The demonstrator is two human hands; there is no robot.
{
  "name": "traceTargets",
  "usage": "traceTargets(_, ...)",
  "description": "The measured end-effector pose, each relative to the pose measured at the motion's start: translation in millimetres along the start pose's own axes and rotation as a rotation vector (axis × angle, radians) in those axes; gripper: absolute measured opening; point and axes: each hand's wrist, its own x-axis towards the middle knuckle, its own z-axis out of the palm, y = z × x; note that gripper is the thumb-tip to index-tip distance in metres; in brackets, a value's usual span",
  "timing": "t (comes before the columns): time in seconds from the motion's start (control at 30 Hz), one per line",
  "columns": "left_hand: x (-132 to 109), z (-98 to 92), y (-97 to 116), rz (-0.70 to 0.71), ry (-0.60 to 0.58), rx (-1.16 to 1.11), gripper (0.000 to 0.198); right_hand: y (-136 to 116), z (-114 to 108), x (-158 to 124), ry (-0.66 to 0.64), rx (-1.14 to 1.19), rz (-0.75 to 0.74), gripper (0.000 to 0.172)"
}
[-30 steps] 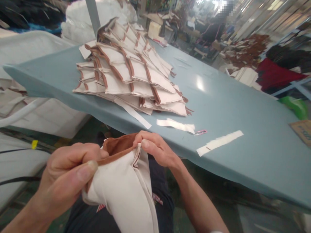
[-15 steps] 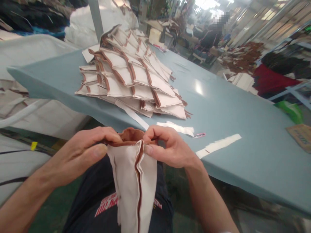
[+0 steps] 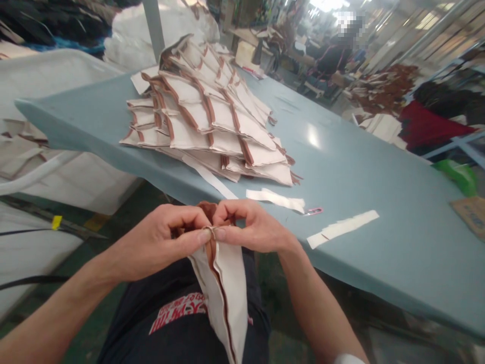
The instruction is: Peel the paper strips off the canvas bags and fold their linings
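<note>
A cream fabric piece (image 3: 232, 283) with brown edging hangs from my two hands, just off the near edge of the table. Its brown-lined seam runs down the front. My left hand (image 3: 170, 237) pinches the top edge at the seam between thumb and forefinger. Right beside it, my right hand (image 3: 250, 227) pinches the other side of the same seam, so the thumbs nearly touch. Brown lining shows behind the fingers. The lower end of the piece hangs over a dark apron (image 3: 178, 323) with red lettering.
A heap of similar cream pieces with brown edges (image 3: 212, 116) lies on the blue-grey table (image 3: 348, 182). White strips (image 3: 343, 229) and small pink-handled snips (image 3: 313, 211) lie near its front edge. A green bag (image 3: 456, 174) is at the right. Farther back, a person (image 3: 333, 53) sits.
My left hand has moved right along the top edge to the seam, meeting my right hand. The fabric's top is now gathered between them, and its lower part has swung slightly right.
</note>
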Motion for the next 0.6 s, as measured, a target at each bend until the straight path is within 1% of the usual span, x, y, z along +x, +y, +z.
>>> traceTargets(0.1, 1.9, 2.0, 4.1, -0.044, 0.0, -0.019, 0.033, 7.2, 3.1, 1.3, 0.006, 0.017, 0.019, 0.054)
traceTargets(0.27, 1.7, 1.7, 6.1, -0.043, -0.016, 0.114, 0.041, 9.1, 3.0, -1.0, 0.033, -0.025, 0.005, 0.052)
traceTargets(0.37, -1.3, 3.7, 5.8, -0.011, 0.039, 0.134, 0.043, 6.3, 5.9, -3.5, 0.075, -0.062, 0.035, 0.056)
traceTargets(0.47, -4.9, 8.4, 10.1, 0.051, 0.1, 0.141, 0.043, 3.7, 14.5, -3.5, 0.139, -0.072, 0.064, 0.061)
traceTargets(0.53, -7.9, 12.5, 15.2, 0.093, 0.125, 0.082, 0.045, 4.1, 21.0, -1.6, 0.143, -0.025, 0.052, 0.062)
traceTargets(0.6, -11.5, 17.0, 20.6, 0.104, 0.153, -0.019, 0.049, 7.3, 25.2, 1.0, 0.139, 0.011, 0.007, 0.061)
